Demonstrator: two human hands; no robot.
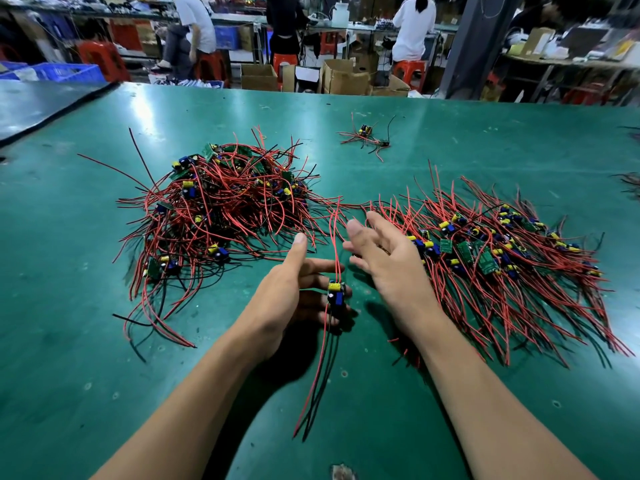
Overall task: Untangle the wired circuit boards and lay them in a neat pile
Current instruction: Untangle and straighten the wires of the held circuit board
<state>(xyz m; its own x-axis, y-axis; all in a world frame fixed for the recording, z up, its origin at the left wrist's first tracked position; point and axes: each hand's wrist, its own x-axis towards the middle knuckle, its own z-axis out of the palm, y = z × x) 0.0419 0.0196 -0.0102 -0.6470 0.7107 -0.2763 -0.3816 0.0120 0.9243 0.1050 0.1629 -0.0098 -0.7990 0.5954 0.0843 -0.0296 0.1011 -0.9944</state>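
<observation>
A tangled heap of wired circuit boards (221, 209) with red and black leads lies at the left of the green table (69, 271). On the right, a flatter pile of boards (485, 251) has its wires lying roughly parallel. My left hand (294, 292) holds one wired circuit board (336, 294) between its fingers above the table, thumb raised clear. That board's leads stand up above it and dangle below it. My right hand (384, 258) hovers with its fingers spread and holding nothing, at the left edge of the right pile.
A small separate cluster of boards (367, 136) lies farther back on the table. More wires show at the table's right edge (632, 181). Beyond the far edge are cardboard boxes (343, 77), red stools, blue crates and several people seated at benches.
</observation>
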